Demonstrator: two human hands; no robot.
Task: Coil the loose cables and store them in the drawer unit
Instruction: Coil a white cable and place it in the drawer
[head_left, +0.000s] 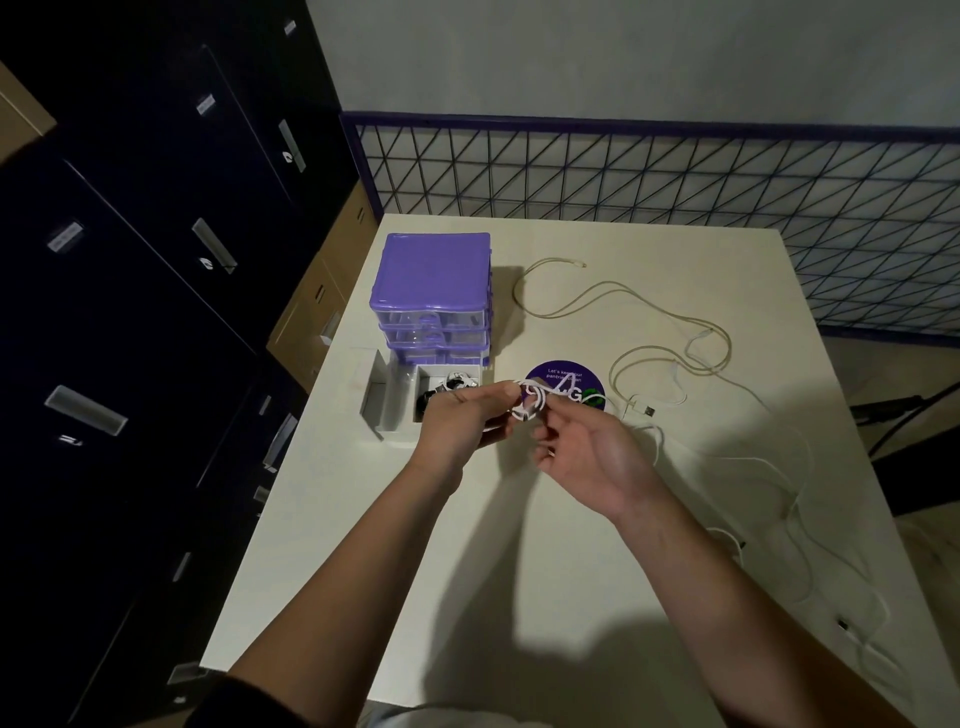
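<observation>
My left hand (460, 418) pinches a small white cable coil (530, 402) held above the table. My right hand (587, 449) touches the coil from the right with its fingertips, and the cable's loose tail runs off past it to the right. The purple drawer unit (431, 275) stands at the table's back left. A pulled-out drawer (400, 410) lies in front of it with a coiled cable (447, 387) inside. A beige USB cable (649, 332) lies loose at the back right. A thin white cable (810, 519) trails along the right side.
A round purple sticker or disc (571, 387) lies under the coil. Dark filing cabinets (130, 312) stand to the left, with cardboard boxes (322, 296) beside the table. A wire grid panel (675, 176) runs behind the white table (519, 571).
</observation>
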